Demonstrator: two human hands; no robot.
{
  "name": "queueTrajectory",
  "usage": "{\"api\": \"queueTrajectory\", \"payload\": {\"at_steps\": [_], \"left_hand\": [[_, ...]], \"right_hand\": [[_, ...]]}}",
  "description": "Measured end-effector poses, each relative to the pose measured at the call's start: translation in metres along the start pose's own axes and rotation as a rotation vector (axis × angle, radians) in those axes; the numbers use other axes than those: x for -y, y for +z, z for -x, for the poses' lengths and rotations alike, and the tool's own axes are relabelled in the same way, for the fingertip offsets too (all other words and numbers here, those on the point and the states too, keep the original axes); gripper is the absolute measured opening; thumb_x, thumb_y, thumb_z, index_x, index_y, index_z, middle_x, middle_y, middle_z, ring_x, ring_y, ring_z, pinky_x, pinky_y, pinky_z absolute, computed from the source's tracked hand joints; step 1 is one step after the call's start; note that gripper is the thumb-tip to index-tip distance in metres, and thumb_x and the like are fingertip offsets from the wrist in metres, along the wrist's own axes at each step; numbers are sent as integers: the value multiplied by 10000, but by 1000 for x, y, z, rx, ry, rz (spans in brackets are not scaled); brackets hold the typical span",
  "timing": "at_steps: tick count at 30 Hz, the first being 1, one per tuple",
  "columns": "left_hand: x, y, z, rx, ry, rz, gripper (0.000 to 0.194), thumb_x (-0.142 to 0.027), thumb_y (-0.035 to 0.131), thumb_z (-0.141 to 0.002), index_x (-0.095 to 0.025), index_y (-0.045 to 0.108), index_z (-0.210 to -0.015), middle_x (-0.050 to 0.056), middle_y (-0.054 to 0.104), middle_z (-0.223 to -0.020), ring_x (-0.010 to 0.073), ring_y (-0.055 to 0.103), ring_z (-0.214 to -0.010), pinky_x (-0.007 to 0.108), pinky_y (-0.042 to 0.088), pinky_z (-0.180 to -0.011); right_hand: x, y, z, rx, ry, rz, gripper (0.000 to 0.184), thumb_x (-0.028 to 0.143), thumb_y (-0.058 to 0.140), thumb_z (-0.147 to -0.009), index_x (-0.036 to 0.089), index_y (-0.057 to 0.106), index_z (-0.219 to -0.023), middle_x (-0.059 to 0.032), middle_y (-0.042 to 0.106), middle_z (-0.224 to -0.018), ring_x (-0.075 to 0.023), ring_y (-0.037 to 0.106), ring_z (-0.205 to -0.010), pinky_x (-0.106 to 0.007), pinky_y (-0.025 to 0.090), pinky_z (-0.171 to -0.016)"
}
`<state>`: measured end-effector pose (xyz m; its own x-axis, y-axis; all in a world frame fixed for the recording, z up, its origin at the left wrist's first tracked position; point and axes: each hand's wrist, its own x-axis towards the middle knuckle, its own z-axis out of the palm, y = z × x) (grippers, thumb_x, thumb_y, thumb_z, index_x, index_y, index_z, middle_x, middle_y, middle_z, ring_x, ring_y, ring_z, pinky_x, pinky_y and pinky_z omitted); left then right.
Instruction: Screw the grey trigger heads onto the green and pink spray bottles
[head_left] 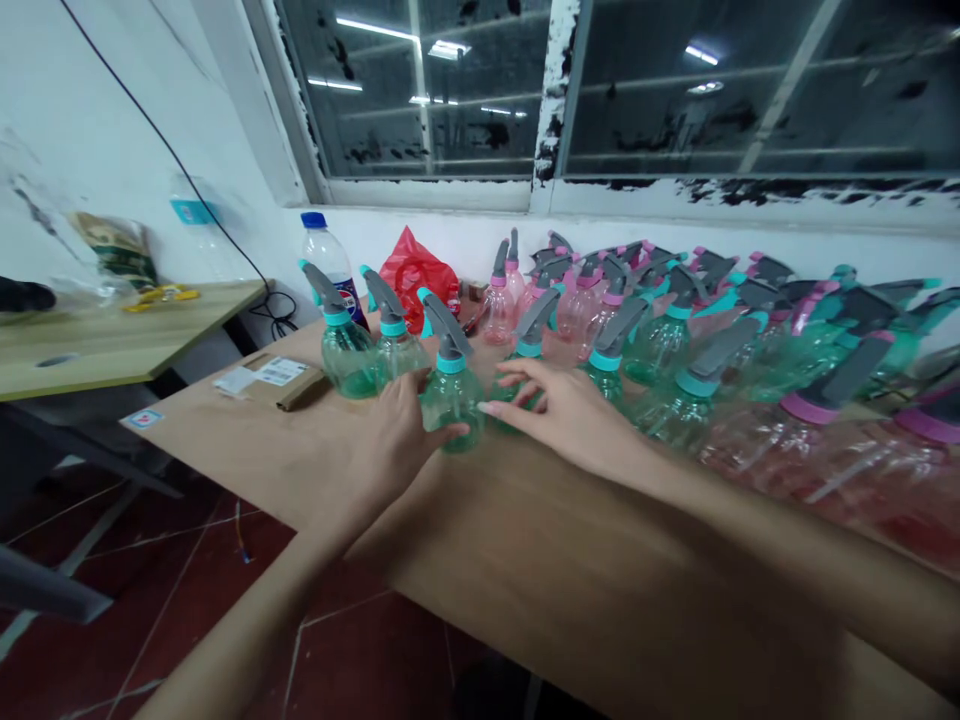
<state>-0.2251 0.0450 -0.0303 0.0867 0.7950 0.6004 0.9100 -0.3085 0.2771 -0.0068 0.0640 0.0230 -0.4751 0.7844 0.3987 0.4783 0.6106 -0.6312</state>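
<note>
Head view, one paragraph entry. The left hand point(401, 435) is wrapped around the lower body of a green spray bottle point(451, 392), thumb curled across its front and fingers behind, so it is clamped on that bottle. The bottle stands upright on the brown table point(525, 560), near the table's left end and set back from the near edge; its long axis is vertical and its grey trigger head with teal collar points up and to the left. The right hand point(566, 410) lies flat and open just to the right, fingers spread and holding nothing, fingertips reaching toward the bottle's right side; whether they touch it or the next green bottle behind is probably not decidable, since motion blur hides it. The left hand is the nearer of the two. Two more green bottles point(367, 355) stand just left and behind, a cola bottle point(328, 258) and red bag point(415, 272) sit toward the far edge, and many pink and green bottles point(712, 330) crowd the table's right side.
</note>
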Motion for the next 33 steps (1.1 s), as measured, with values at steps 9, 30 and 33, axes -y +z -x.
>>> {"api": "queueTrajectory", "payload": {"at_steps": [9,30,33], "left_hand": [[-3,-4,-32,32,81,-219,507,-387,735,-779,-110,558,-1164,126,540,-1130,401,457,-1138,536,397,-939],[-2,0,-47,-18,136,-331,598,-408,768,-750,-95,554,-1212,175,544,-1068,408,478,-1069,527,421,-893],[-4,-1,-40,-57,124,-308,638,-442,734,-778,-111,511,-1275,177,527,-1116,402,463,-1095,535,414,-915]], "right_hand": [[-6,-32,2,-126,111,387,410,446,590,-846,146,665,-1116,-145,730,-973,-302,680,-800,-494,484,-808],[-19,-1,-29,-25,310,310,727,487,532,-850,-40,414,-1338,-70,607,-560,-259,608,-556,-376,448,-567],[-18,-1,-30,14,347,258,647,469,527,-850,-37,489,-1251,-34,564,-486,-218,550,-440,-353,416,-495]]}}
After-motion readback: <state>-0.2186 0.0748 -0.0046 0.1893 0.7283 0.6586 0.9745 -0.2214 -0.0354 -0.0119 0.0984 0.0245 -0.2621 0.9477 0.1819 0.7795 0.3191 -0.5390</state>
